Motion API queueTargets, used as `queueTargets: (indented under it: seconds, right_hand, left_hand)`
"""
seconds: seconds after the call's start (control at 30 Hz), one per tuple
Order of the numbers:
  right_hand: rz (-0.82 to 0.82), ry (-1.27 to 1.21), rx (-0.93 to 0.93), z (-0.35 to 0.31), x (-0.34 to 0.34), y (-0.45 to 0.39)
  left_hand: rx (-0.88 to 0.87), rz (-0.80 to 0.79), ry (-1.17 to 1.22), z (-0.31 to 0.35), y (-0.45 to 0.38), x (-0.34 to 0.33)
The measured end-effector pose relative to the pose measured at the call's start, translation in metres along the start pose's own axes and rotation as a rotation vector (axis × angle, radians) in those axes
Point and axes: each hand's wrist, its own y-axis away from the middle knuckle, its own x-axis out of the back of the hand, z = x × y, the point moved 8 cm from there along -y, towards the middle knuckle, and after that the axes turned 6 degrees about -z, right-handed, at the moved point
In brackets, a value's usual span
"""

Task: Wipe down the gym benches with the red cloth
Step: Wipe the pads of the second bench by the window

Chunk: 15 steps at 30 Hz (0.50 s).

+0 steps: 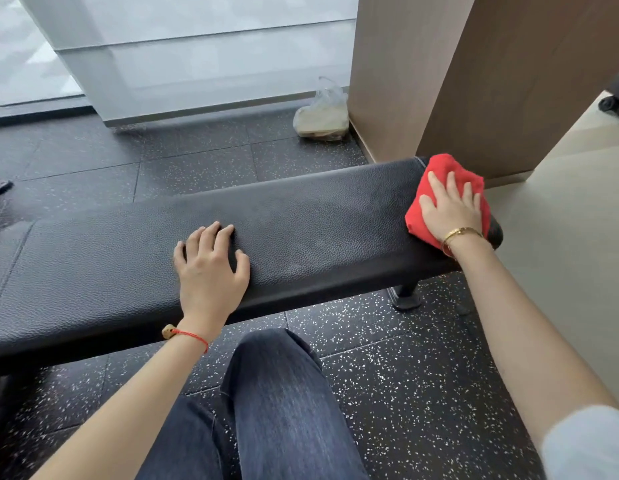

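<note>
A long black padded gym bench [318, 216] runs across the view from lower left to upper right. The red cloth [439, 174] lies bunched on the bench's right end. My right hand [450, 206] presses flat on top of the cloth, fingers spread. My left hand [209, 268] rests on the middle of the bench pad with fingers apart, holding nothing.
A brown wooden pillar [474, 71] stands just behind the bench's right end. A plastic bag [322, 114] sits on the speckled black floor [387, 375] by the pillar's base. A white wall panel [197, 64] lies beyond. My knee [277, 393] is close under the bench's front edge.
</note>
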Motion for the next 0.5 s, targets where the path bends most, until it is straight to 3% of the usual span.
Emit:
queueTargets:
  seconds: [0.23,0.5]
  right_hand:
    - [-0.086,0.011,0.199,-0.095,-0.011,-0.029]
    - [-0.110,0.056,0.614,-0.232,-0.053,0.064]
  left_hand:
    - [0.002,-0.009,-0.006,0.001,-0.002,-0.001]
    - [0.006,-0.013,0.060,-0.002,-0.003,0.001]
